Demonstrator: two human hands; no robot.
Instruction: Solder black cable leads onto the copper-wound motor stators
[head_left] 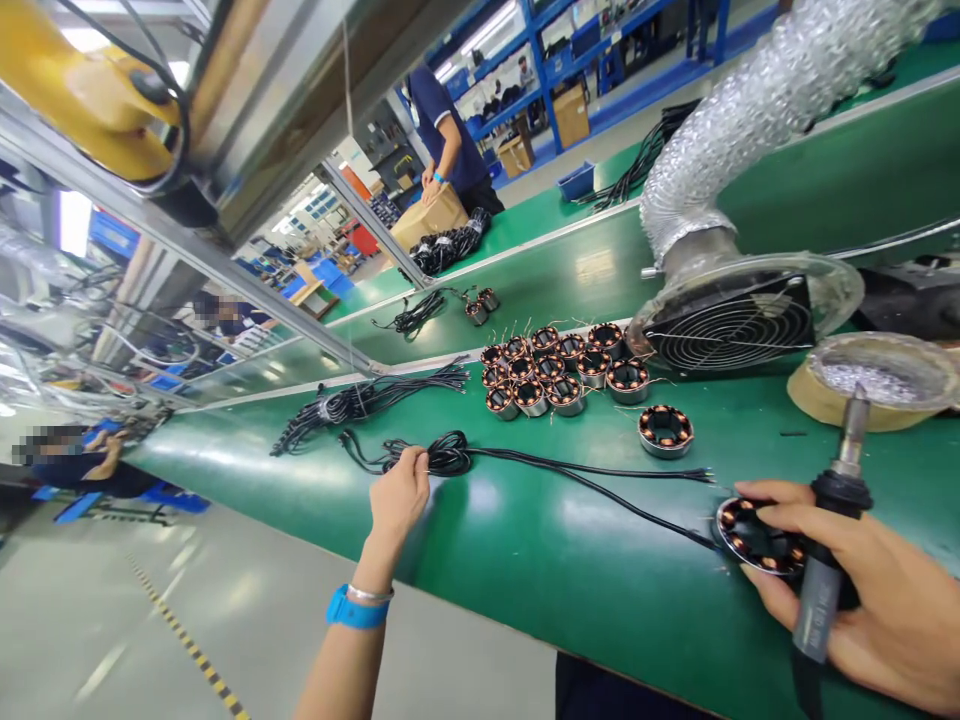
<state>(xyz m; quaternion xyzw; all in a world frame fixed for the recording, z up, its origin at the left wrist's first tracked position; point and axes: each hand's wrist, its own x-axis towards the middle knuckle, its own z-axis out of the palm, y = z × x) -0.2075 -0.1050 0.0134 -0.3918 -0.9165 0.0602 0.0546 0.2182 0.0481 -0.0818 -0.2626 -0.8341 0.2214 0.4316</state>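
Observation:
My left hand (400, 495), with a blue band at the wrist, pinches a coiled black cable (450, 455) on the green bench. Two cable legs run rightward; one ends in loose bare leads, while the other reaches a copper-wound motor stator (731, 525). That stator is gripped between the fingers and thumb of my right hand (874, 585). The same hand also holds a soldering iron (823, 590), its tip pointing up. Just behind lies a single stator (666, 430), and left of it stands a cluster of several more (551, 375).
A fan under a clear hood (739, 320) joins a foil duct (712, 150). Beside it sits a round tub (840, 400) of shiny shavings. A cable bundle (352, 402) lies at left. Across the belt, a person (454, 140) handles a cardboard box (427, 215).

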